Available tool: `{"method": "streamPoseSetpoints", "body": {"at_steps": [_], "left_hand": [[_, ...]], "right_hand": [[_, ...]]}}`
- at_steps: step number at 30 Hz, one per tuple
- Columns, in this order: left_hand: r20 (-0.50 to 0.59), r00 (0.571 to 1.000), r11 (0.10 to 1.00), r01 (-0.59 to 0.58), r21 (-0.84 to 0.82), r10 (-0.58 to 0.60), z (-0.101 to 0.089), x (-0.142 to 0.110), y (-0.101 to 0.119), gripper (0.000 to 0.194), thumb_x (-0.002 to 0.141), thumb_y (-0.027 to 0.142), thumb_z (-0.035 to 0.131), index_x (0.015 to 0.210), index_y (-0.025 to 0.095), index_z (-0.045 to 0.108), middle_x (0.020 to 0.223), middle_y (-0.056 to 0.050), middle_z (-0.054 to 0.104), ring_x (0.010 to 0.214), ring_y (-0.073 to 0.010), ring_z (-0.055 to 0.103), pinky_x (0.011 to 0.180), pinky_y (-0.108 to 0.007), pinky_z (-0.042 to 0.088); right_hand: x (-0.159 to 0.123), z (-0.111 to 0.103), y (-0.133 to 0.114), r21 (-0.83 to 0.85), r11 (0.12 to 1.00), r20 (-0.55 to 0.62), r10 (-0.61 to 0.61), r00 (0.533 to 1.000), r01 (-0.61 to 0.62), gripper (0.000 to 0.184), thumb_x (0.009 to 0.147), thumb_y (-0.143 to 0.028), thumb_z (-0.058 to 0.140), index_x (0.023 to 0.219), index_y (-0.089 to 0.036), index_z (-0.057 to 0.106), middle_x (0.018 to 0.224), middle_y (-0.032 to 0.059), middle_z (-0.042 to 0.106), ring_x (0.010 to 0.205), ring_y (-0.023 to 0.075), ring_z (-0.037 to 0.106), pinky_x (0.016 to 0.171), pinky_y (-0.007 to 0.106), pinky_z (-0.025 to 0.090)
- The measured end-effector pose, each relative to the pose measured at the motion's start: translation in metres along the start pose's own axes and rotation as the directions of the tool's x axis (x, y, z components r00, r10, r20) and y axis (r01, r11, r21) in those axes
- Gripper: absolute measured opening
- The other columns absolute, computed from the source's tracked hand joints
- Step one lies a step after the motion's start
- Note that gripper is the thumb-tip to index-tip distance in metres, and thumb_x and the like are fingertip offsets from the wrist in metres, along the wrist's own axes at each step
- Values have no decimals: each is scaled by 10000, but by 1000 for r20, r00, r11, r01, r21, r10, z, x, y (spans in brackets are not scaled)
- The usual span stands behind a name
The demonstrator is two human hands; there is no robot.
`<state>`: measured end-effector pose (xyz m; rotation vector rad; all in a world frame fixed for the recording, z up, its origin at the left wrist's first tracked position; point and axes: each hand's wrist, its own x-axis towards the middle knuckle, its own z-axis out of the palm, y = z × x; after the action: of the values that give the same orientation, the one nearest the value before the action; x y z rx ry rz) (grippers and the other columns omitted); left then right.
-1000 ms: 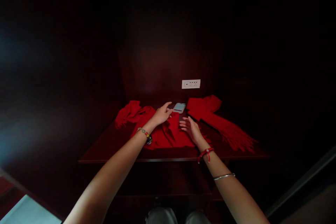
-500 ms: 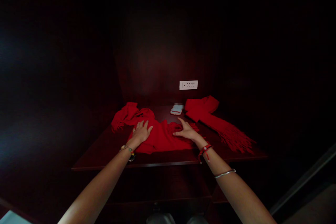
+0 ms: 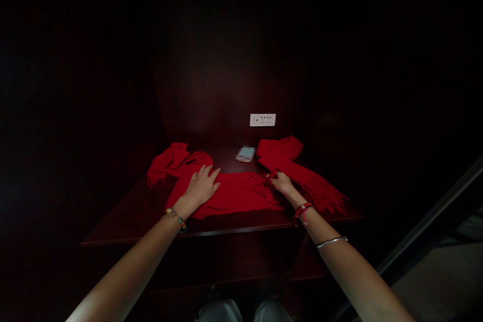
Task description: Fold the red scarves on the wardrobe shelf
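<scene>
A red fringed scarf (image 3: 241, 192) lies across the dark wooden desk in front of me, its middle stretch fairly flat. My left hand (image 3: 204, 185) rests on it with the fingers spread, pressing the cloth. At the scarf's right part, my right hand (image 3: 281, 182) is closed with its fingertips pinching the red cloth near the fringe. Crumpled red cloth (image 3: 175, 158) with a fringed end lies at the left; whether it joins the middle piece I cannot tell. Beyond my right hand is another folded red scarf (image 3: 281, 150), its fringe trailing toward the front right.
A phone-like object (image 3: 245, 154), partly blurred, lies at the back of the desk (image 3: 124, 221). Above it a white socket panel (image 3: 263, 120) is set in the dark back wall. The desk's front edge runs just before my forearms, with my knees below.
My right hand has gone from open to closed on the scarf and moved right, drawing the cloth flatter. My left hand stays spread on it. The whole view has shifted slightly.
</scene>
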<state>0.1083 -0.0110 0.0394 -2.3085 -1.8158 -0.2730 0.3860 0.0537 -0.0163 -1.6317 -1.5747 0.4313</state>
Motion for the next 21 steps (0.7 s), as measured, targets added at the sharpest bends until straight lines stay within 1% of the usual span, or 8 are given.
{"method": "streamPoseSetpoints", "body": {"at_steps": [2, 5, 9, 12, 14, 16, 18, 21], "left_hand": [[113, 988, 993, -102, -52, 107, -2, 4, 10, 476, 781, 341, 510, 1237, 236, 424, 1353, -112, 328, 1254, -291, 237, 984, -464, 216], [195, 981, 999, -5, -35, 12, -1, 8, 12, 466, 719, 267, 582, 1172, 216, 484, 1293, -137, 392, 1187, -301, 342, 930, -458, 302], [76, 985, 987, 156, 32, -158, -1, 8, 6, 437, 711, 125, 513, 1145, 165, 498, 1232, -161, 400, 1085, -270, 439, 821, -341, 414], [24, 957, 956, 288, 53, -290, -2, 6, 5, 465, 722, 76, 440, 1177, 170, 461, 1162, -175, 439, 1022, -284, 483, 723, -325, 454], [28, 952, 952, 303, 32, -304, -6, 6, 2, 483, 719, 39, 405, 1187, 154, 440, 1061, -170, 499, 922, -263, 544, 684, -308, 461], [1, 966, 966, 259, 17, -259, -14, 6, -4, 449, 712, 11, 382, 1137, 124, 472, 970, -155, 538, 854, -242, 572, 681, -296, 459], [-58, 972, 973, 229, 34, -227, -24, 5, -10, 394, 713, -5, 361, 1056, 107, 519, 921, -147, 553, 845, -241, 574, 693, -295, 455], [-106, 968, 969, 235, 80, -226, -39, -1, -16, 370, 727, -10, 341, 1018, 101, 541, 912, -147, 553, 855, -251, 566, 696, -308, 451]], "right_hand": [[0, 5, -1, 131, 991, 4, 27, 1000, -27, 120, 636, -156, 500, 662, -170, 616, 624, 8, 620, 644, 149, 575, 640, 246, 424], [-1, 10, -4, 337, 940, -1, 63, 998, -59, 147, 640, -192, 472, 729, -161, 586, 621, -8, 591, 590, 128, 546, 604, 247, 428], [-7, 11, -10, 586, 804, 37, 102, 994, -105, 159, 630, -247, 489, 762, -171, 534, 558, -38, 520, 510, 107, 510, 540, 245, 446], [-12, 12, -18, 695, 708, 69, 111, 991, -128, 135, 617, -234, 511, 744, -190, 509, 555, -45, 497, 517, 98, 509, 539, 240, 462], [-14, 16, -23, 745, 651, 88, 122, 989, -147, 139, 621, -207, 502, 759, -200, 501, 574, -43, 506, 536, 98, 521, 537, 235, 466], [-15, 21, -27, 787, 595, 100, 136, 986, -162, 147, 635, -187, 489, 780, -207, 499, 608, -36, 529, 566, 101, 540, 542, 235, 472], [-17, 27, -29, 755, 639, 82, 134, 988, -150, 140, 660, -181, 469, 795, -209, 496, 644, -26, 554, 596, 106, 558, 552, 243, 483], [-18, 34, -26, 572, 813, 46, 99, 994, -107, 141, 687, -160, 431, 807, -196, 495, 662, -8, 570, 614, 119, 573, 558, 269, 496]]}}
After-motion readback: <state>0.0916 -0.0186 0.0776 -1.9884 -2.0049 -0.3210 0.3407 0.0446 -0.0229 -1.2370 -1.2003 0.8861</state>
